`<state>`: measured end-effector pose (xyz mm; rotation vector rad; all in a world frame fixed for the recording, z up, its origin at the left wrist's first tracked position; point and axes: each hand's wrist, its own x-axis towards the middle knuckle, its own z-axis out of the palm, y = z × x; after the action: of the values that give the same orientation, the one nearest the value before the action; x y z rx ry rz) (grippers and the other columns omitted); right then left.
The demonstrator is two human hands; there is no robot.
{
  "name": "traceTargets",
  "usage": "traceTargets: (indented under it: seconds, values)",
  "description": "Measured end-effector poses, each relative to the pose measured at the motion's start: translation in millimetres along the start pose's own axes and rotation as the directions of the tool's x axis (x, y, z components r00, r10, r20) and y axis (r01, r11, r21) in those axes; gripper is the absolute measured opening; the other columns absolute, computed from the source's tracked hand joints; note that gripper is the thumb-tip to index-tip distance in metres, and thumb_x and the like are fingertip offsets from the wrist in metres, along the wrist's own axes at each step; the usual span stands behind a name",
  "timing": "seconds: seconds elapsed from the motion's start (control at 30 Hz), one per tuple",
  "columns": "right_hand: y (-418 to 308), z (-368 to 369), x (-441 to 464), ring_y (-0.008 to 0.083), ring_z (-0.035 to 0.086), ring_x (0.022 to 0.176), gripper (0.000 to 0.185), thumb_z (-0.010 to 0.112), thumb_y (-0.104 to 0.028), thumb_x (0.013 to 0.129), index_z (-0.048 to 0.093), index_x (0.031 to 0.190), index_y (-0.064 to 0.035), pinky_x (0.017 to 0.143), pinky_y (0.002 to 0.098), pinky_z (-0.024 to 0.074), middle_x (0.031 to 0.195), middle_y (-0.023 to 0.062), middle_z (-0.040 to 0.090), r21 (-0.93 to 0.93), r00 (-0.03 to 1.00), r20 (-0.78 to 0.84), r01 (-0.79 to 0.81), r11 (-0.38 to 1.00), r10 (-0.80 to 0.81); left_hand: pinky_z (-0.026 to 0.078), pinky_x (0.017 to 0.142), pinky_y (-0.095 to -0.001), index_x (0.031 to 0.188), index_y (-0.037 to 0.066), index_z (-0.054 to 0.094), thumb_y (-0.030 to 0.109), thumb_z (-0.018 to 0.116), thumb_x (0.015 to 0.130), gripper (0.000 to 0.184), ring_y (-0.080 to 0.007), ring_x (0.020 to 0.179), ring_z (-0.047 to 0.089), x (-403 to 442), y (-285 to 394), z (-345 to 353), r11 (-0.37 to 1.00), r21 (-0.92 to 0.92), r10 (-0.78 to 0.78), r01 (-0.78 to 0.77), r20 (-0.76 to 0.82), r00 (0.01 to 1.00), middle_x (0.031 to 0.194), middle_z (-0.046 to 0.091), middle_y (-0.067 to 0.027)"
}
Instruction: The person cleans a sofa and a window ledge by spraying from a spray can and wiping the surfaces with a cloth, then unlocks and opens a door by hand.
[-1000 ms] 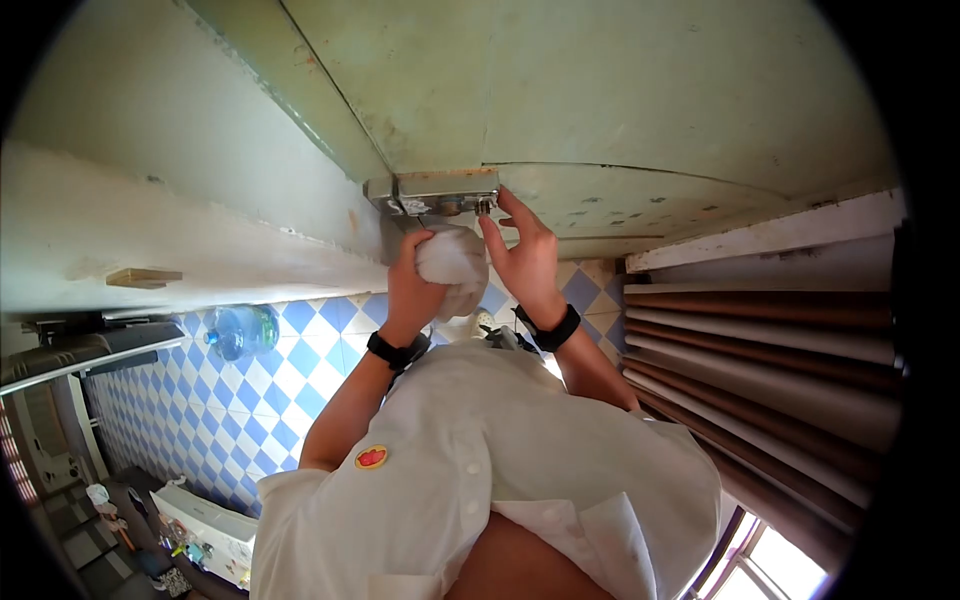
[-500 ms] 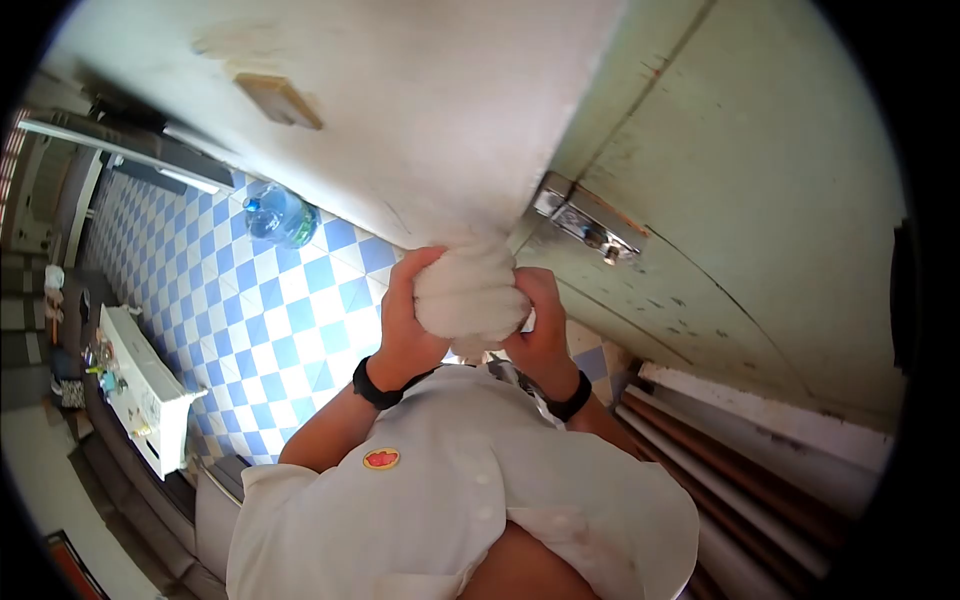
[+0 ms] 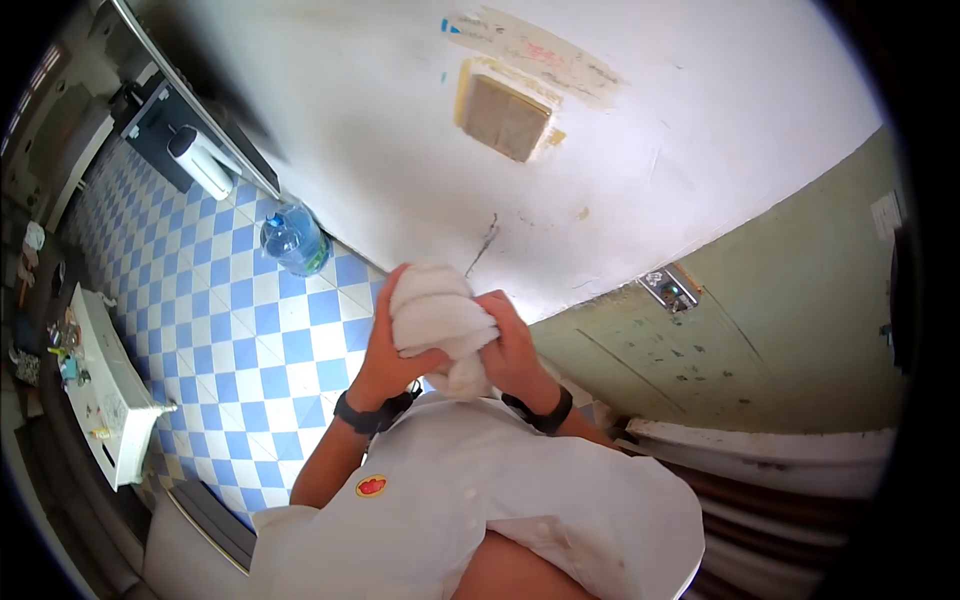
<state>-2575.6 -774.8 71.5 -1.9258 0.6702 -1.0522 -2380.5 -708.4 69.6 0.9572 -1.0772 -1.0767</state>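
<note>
A bunched white cloth (image 3: 440, 308), thick and soft like a towel, is held in front of my chest. My left hand (image 3: 388, 355) grips its left side, with the thumb across the lower front. On the other side my right hand (image 3: 515, 352) is closed on the cloth's right edge. A loose end of the cloth hangs below, between my wrists. Both wrists wear black bands. Just beyond the cloth is a white wall (image 3: 600, 190).
A beige switch plate (image 3: 506, 118) is on the wall. To the right stands a greenish door (image 3: 800, 280) with a metal latch (image 3: 672, 287). A blue water bottle (image 3: 294, 240) stands on the checked floor (image 3: 285, 350). Further left are a white table (image 3: 112, 385) and a white kettle-like object (image 3: 203, 163).
My view has swung toward the wall and the switch plate. The cloth is turned and tilted in my hands, its loose end now hanging lower; both hands keep hold.
</note>
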Motion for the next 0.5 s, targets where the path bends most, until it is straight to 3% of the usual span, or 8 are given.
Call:
traceTargets:
  seconds: [0.07, 0.2, 0.23, 0.33, 0.37, 0.43, 0.5]
  values:
    - [-17.3, 40.3, 22.3, 0.0352, 0.061, 0.105, 0.045, 0.063, -0.006, 0.092, 0.053, 0.136, -0.0019, 0.087, 0.0399, 0.0519, 0.121, 0.0172, 0.058, -0.006, 0.992, 0.125, -0.005, 1.000, 0.005, 0.045, 0.113, -0.0428, 0.159, 0.008, 0.027, -0.002, 0.081, 0.075, 0.100, -0.0272, 0.138, 0.049, -8.6, 0.1, -46.5, 0.988, 0.102, 0.124, -0.113, -0.114, 0.986, 0.152, 0.046, -0.0136]
    - [-42.2, 105.8, 54.2, 0.0401, 0.059, 0.116, 0.063, 0.069, -0.019, 0.095, 0.043, 0.150, -0.0047, 0.096, 0.0433, 0.0509, 0.135, 0.0193, 0.054, -0.140, 0.955, 0.296, 0.034, 0.990, 0.009, 0.046, 0.111, -0.0401, 0.152, 0.005, 0.037, 0.007, 0.078, 0.077, 0.085, -0.0265, 0.132, 0.054, -27.7, 17.9, -113.9, 0.991, 0.133, 0.088, -0.026, -0.483, 0.871, 0.145, 0.052, -0.0137]
    - [-38.5, 121.2, 58.5, 0.0401, 0.058, 0.118, 0.070, 0.070, -0.028, 0.095, 0.040, 0.153, -0.0055, 0.096, 0.0447, 0.0510, 0.141, 0.0200, 0.052, -0.199, 0.945, 0.328, 0.069, 0.977, 0.000, 0.046, 0.111, -0.0398, 0.151, 0.004, 0.038, 0.010, 0.073, 0.085, 0.075, -0.0265, 0.130, 0.056, -32.1, 19.9, -126.4, 0.980, 0.192, 0.138, -0.044, -0.508, 0.850, 0.144, 0.052, -0.0135]
    - [-42.6, 154.6, 65.2, 0.0400, 0.060, 0.116, 0.069, 0.067, -0.031, 0.097, 0.039, 0.154, -0.0054, 0.094, 0.0447, 0.0516, 0.142, 0.0206, 0.054, -0.188, 0.950, 0.312, 0.043, 0.981, 0.018, 0.043, 0.112, -0.0395, 0.151, 0.004, 0.037, 0.014, 0.072, 0.090, 0.071, -0.0257, 0.132, 0.053, -44.0, 25.8, -154.3, 0.980, 0.190, 0.175, -0.059, -0.682, 0.710, 0.144, 0.052, -0.0132]
    - [-45.5, 162.2, 70.0, 0.0399, 0.062, 0.114, 0.069, 0.066, -0.031, 0.097, 0.039, 0.155, -0.0061, 0.092, 0.0447, 0.0524, 0.139, 0.0203, 0.056, -0.217, 0.913, 0.393, -0.026, 0.976, 0.111, 0.040, 0.112, -0.0395, 0.150, 0.002, 0.038, 0.018, 0.065, 0.096, 0.062, -0.0254, 0.132, 0.052, -45.4, 23.5, -160.1, 0.982, 0.158, 0.186, -0.103, -0.722, 0.667, 0.143, 0.052, -0.0130]
    - [-51.6, 170.7, 81.0, 0.0396, 0.065, 0.109, 0.069, 0.065, -0.032, 0.098, 0.038, 0.156, -0.0073, 0.089, 0.0449, 0.0540, 0.134, 0.0196, 0.061, -0.291, 0.773, 0.572, -0.124, 0.949, 0.276, 0.040, 0.112, -0.0392, 0.150, 0.002, 0.038, 0.016, 0.062, 0.098, 0.059, -0.0251, 0.131, 0.052, -50.6, 22.1, -170.5, 0.992, 0.109, 0.120, -0.057, -0.748, 0.652, 0.141, 0.053, -0.0128]
    - [-32.7, 190.0, 84.7, 0.0395, 0.067, 0.100, 0.071, 0.064, -0.032, 0.098, 0.034, 0.158, -0.0083, 0.083, 0.0445, 0.0546, 0.122, 0.0194, 0.065, -0.257, 0.784, 0.582, -0.072, 0.964, 0.214, 0.039, 0.112, -0.0374, 0.150, 0.002, 0.038, 0.013, 0.058, 0.101, 0.054, -0.0238, 0.130, 0.051, -56.7, 17.9, -187.5, 0.990, 0.141, 0.107, 0.001, -0.753, 0.649, 0.139, 0.054, -0.0123]
